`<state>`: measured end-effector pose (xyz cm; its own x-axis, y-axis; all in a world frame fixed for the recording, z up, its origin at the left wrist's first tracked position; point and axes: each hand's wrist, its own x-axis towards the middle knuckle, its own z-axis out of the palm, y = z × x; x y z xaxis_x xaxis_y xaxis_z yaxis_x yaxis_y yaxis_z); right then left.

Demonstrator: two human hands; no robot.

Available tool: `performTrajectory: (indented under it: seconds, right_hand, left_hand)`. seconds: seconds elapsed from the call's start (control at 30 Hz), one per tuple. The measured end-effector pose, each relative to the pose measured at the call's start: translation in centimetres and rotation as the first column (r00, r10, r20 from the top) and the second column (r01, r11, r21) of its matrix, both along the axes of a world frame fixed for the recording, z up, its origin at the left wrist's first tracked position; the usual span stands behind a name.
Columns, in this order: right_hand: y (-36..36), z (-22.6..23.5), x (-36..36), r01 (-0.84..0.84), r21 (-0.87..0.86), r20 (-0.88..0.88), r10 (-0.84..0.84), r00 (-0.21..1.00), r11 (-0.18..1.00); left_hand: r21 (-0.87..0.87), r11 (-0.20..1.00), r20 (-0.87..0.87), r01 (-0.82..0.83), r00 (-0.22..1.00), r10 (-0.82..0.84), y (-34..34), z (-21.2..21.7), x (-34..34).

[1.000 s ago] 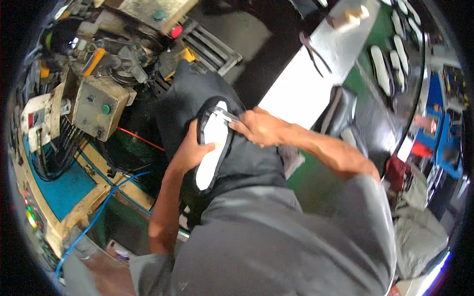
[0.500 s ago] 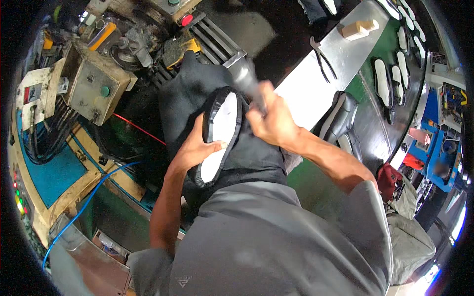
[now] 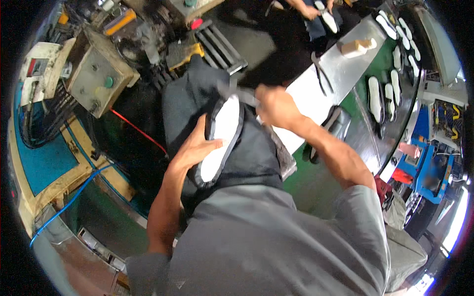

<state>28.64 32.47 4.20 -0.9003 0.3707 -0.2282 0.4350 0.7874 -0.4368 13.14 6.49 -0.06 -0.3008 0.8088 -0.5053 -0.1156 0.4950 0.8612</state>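
Far left, I am seeing one control box (image 3: 96, 79) with a single green button, one blue hose (image 3: 64, 207) trailing over the floor and one red wire (image 3: 136, 129) running toward the lap. Moving right, the left hand (image 3: 195, 148) is pressing flat against the shoe (image 3: 222, 138), palm on the white sole, fingers wrapping the dark rim; the shoe is lying sole-up on the dark apron (image 3: 192, 98) over the lap, toe pointing away. I am counting one shoe in hand. The right hand (image 3: 276, 101) is clenching round a hammer (image 3: 237, 92), its head sitting just at the toe end of the sole, touching or nearly so; blur is keeping me from telling which. My judgement: the upper is already pulled round the sole edge along the left side, and work is going on at the toe; whether the heel end is finished I cannot tell, since the palm is covering part of it. Further right, on the metal bench (image 3: 340, 69), one pair of pliers (image 3: 321, 74) and one pale block (image 3: 356, 46) are lying apart. Beyond, on the green belt (image 3: 382, 74), I am counting about seven white soles (image 3: 374, 93), perhaps more past the rim. Top edge, another person's hand (image 3: 311, 10) is holding one more sole.
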Motion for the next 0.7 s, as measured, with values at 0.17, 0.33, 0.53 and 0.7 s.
performTrajectory:
  seconds: [0.17,0.33,0.53,0.7]
  right_hand:
    - [-3.1,-2.8,-0.5,-0.118,0.197,0.196,0.079,0.977,0.973]
    - [-1.4,3.6,-0.8,-0.042,-0.019,-0.229,0.036,0.973,0.999]
    - [-3.6,-0.3,0.3,-0.215,0.121,0.154,0.195,0.969,0.969]
    - [-1.8,2.7,-2.7,0.345,-0.352,-0.404,-0.474,0.782,0.87]
  left_hand:
    - [0.026,0.999,0.056,-0.034,0.998,0.033,-0.5,0.7,0.1]
    - [0.055,0.998,0.176,0.001,0.984,-0.011,-1.0,1.5,-0.4]
    - [0.063,0.998,0.293,-0.03,0.956,0.011,-1.0,0.9,-0.8]
    - [0.095,0.995,0.146,0.014,0.989,-0.028,-0.6,1.5,-0.7]
